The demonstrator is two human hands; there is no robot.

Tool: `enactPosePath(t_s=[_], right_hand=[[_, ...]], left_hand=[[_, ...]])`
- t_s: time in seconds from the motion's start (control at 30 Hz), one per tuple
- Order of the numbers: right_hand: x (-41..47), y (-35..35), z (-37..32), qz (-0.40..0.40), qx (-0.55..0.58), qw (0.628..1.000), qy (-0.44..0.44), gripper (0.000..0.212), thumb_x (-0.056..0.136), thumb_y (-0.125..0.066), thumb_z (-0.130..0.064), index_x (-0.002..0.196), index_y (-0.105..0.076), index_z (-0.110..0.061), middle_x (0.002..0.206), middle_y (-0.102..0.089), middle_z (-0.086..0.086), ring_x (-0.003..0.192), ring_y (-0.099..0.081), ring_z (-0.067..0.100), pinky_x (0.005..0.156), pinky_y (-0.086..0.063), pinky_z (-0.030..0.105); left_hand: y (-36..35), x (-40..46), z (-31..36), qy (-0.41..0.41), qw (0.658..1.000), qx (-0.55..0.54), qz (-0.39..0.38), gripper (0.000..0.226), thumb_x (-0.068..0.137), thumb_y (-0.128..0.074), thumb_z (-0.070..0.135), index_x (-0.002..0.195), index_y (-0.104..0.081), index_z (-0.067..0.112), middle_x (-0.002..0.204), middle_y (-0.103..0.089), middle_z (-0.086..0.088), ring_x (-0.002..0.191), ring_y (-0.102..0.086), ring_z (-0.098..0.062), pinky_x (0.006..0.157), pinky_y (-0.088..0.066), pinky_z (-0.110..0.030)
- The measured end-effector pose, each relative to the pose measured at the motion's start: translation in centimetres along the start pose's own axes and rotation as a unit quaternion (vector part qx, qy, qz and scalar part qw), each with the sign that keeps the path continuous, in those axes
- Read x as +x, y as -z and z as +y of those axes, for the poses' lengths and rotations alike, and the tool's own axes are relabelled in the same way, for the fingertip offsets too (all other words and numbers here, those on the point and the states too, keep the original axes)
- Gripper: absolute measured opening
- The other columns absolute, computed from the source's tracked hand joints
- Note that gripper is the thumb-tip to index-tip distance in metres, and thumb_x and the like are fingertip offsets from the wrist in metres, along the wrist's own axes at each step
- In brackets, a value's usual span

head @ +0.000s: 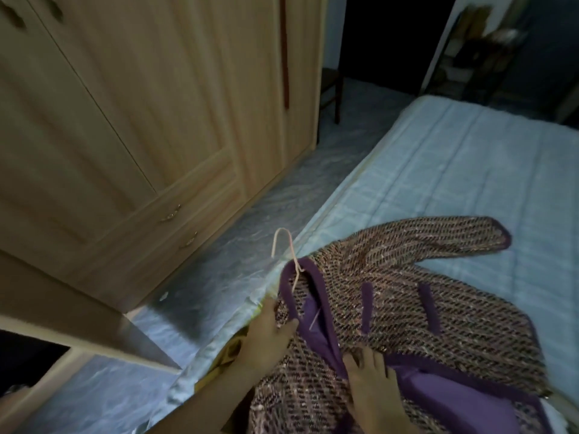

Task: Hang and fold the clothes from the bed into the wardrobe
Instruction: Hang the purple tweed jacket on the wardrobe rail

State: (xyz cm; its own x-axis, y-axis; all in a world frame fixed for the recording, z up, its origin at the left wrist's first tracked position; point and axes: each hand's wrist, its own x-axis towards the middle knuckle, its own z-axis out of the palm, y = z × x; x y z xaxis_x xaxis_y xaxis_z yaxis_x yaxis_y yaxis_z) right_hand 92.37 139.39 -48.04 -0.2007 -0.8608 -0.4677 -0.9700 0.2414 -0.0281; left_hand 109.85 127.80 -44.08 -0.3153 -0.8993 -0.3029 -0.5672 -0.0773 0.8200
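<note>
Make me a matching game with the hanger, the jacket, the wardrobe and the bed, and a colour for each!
Things:
1. hanger
2. jacket
3. wardrobe
4. bed

Colours:
A. light wood
B. pale blue
C. pink
D. tweed with purple trim

Pairs: 1-C, 2-D, 3-A, 4-B

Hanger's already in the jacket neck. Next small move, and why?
Probably lift by the hanger hook. It pokes out of the purple collar of the tweed jacket, which lies flat on the bed. The left hand holds the shoulder near the collar; the right hand rests on the front edge. The wardrobe stands just left.
</note>
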Motion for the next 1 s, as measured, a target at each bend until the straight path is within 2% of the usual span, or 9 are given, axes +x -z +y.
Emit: enactPosePath(t_s=[0.07, 0.13, 0.27, 0.4, 0.53, 0.67, 0.8, 0.9, 1.0], right_hand=[[-1.4, 3.9, 0.8, -0.034, 0.017, 0.999, 0.003, 0.082, 0.053, -0.084, -0.044, 0.127, -0.050, -0.035, 0.133, -0.041, 0.011, 0.121, -0.043, 0.033, 0.086, -0.046, 0.053], [-2.5, 7.3, 2.1, -0.069, 0.022, 0.997, 0.010, 0.078, 0.080, -0.067, -0.031, 0.144, -0.023, -0.035, 0.147, -0.017, 0.010, 0.136, -0.020, 0.032, 0.104, -0.032, 0.049], [-5.0, 16.0, 3.8, 0.042, 0.068, 0.997, 0.015, 0.082, 0.083, -0.060, -0.018, 0.149, -0.012, -0.024, 0.152, -0.016, 0.009, 0.138, -0.026, 0.028, 0.105, -0.036, 0.043], [-8.6, 25.8, 5.4, 0.211, 0.069, 0.975, 0.026, 0.089, 0.084, -0.049, -0.001, 0.153, 0.003, -0.023, 0.157, -0.009, 0.009, 0.138, -0.027, 0.030, 0.101, -0.040, 0.041], [-12.3, 33.6, 7.8, 0.339, 0.033, 0.939, 0.047, 0.068, 0.092, -0.043, -0.012, 0.152, -0.013, -0.025, 0.159, -0.012, 0.003, 0.145, -0.016, 0.025, 0.115, -0.021, 0.039], [-16.7, 39.7, 9.3, 0.435, 0.014, 0.896, 0.090, 0.038, 0.095, -0.033, -0.037, 0.130, -0.043, -0.026, 0.131, -0.050, -0.003, 0.123, -0.047, 0.022, 0.107, -0.029, 0.039], [-21.5, 44.4, 9.4, 0.433, 0.005, 0.895, 0.110, 0.026, 0.097, -0.040, -0.046, 0.112, -0.045, -0.026, 0.110, -0.054, -0.004, 0.107, -0.053, 0.021, 0.092, -0.042, 0.037], [-24.7, 46.3, 8.1, 0.426, 0.025, 0.894, 0.138, 0.024, 0.099, -0.035, -0.047, 0.107, -0.043, -0.027, 0.104, -0.053, -0.008, 0.098, -0.055, 0.014, 0.078, -0.047, 0.034], [-27.0, 48.0, 5.3, 0.489, 0.055, 0.854, 0.166, 0.025, 0.097, -0.034, -0.051, 0.092, -0.040, -0.027, 0.089, -0.055, -0.012, 0.083, -0.058, 0.012, 0.069, -0.049, 0.037]], left_hand=[[0.9, -0.4, 2.5, -0.029, 0.999, 0.014, -0.002, 0.036, 0.096, -0.059, 0.022, 0.129, -0.046, 0.025, 0.121, -0.062, 0.008, 0.108, -0.061, -0.010, 0.086, -0.047, -0.020], [1.7, -1.4, 5.3, -0.060, 0.998, 0.019, -0.018, 0.042, 0.096, -0.057, 0.019, 0.137, -0.049, 0.023, 0.130, -0.058, 0.013, 0.119, -0.053, -0.005, 0.101, -0.042, -0.022], [3.5, -4.8, 10.9, -0.126, 0.991, -0.003, -0.040, 0.051, 0.095, -0.061, 0.019, 0.144, -0.046, 0.022, 0.140, -0.052, 0.014, 0.132, -0.046, -0.006, 0.108, -0.040, -0.025], [5.8, -8.4, 18.6, -0.221, 0.974, -0.010, -0.051, 0.043, 0.093, -0.063, 0.013, 0.126, -0.054, 0.038, 0.131, -0.058, 0.025, 0.127, -0.049, 0.003, 0.100, -0.041, -0.014], [9.3, -12.2, 27.2, -0.313, 0.946, -0.004, -0.082, 0.035, 0.094, -0.061, 0.010, 0.120, -0.063, 0.034, 0.117, -0.065, 0.029, 0.114, -0.056, 0.008, 0.097, -0.044, -0.019], [15.2, -15.6, 34.5, -0.374, 0.921, 0.031, -0.100, 0.027, 0.093, -0.062, 0.014, 0.115, -0.068, 0.028, 0.113, -0.070, 0.017, 0.110, -0.063, -0.004, 0.098, -0.048, -0.030], [21.0, -18.5, 40.2, -0.420, 0.887, 0.140, -0.133, 0.022, 0.095, -0.061, 0.016, 0.115, -0.069, 0.022, 0.114, -0.071, 0.009, 0.110, -0.064, -0.010, 0.098, -0.049, -0.034], [24.8, -20.3, 42.9, -0.441, 0.863, 0.235, -0.078, 0.016, 0.093, -0.065, 0.021, 0.103, -0.069, 0.031, 0.102, -0.071, 0.017, 0.099, -0.065, 0.000, 0.088, -0.051, -0.027], [29.2, -21.1, 43.9, -0.450, 0.838, 0.305, 0.051, 0.014, 0.090, -0.066, 0.032, 0.104, -0.067, 0.035, 0.097, -0.063, 0.018, 0.093, -0.059, 0.002, 0.084, -0.050, -0.032]])
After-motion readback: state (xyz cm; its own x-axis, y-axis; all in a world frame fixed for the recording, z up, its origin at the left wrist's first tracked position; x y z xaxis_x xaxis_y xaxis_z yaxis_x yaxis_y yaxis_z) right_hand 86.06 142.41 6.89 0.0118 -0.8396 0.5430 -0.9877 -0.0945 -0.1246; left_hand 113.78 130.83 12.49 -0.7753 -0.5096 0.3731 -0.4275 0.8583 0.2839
